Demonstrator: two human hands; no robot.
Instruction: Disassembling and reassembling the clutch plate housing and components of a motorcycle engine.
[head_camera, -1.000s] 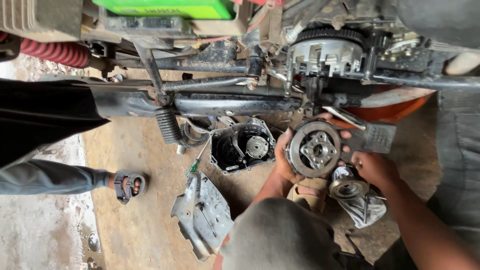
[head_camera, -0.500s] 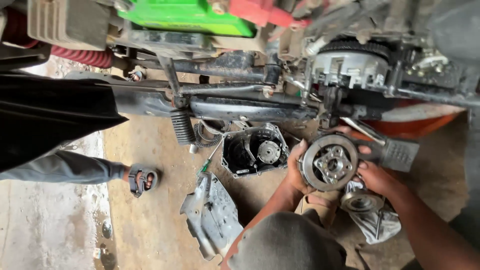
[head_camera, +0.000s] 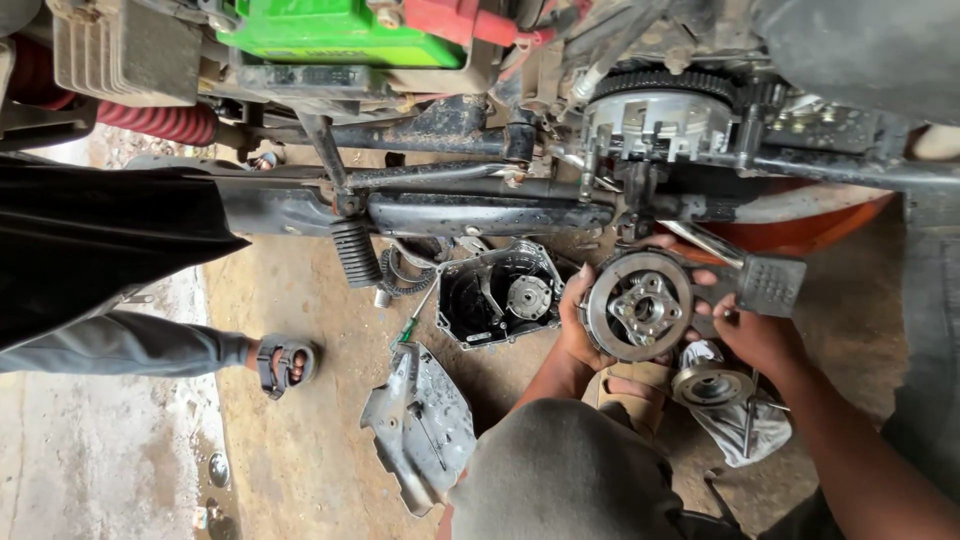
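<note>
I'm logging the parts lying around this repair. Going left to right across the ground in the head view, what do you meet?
Sandalled foot → flat grey cover plate → open engine cover → round clutch part held in both hands → foot peg.

Bare dirt floor (head_camera: 300, 440) at lower centre-left gives open passage. The motorcycle frame (head_camera: 480, 210) walls off the whole upper half. At centre, an engine cover (head_camera: 500, 295), a screwdriver (head_camera: 415, 320) and a metal guard plate (head_camera: 420, 425) clutter the ground. A sandalled foot (head_camera: 283, 362) blocks the left. Both hands grip a clutch disc (head_camera: 640, 305), crowded by the foot peg (head_camera: 770, 285) at right.
</note>
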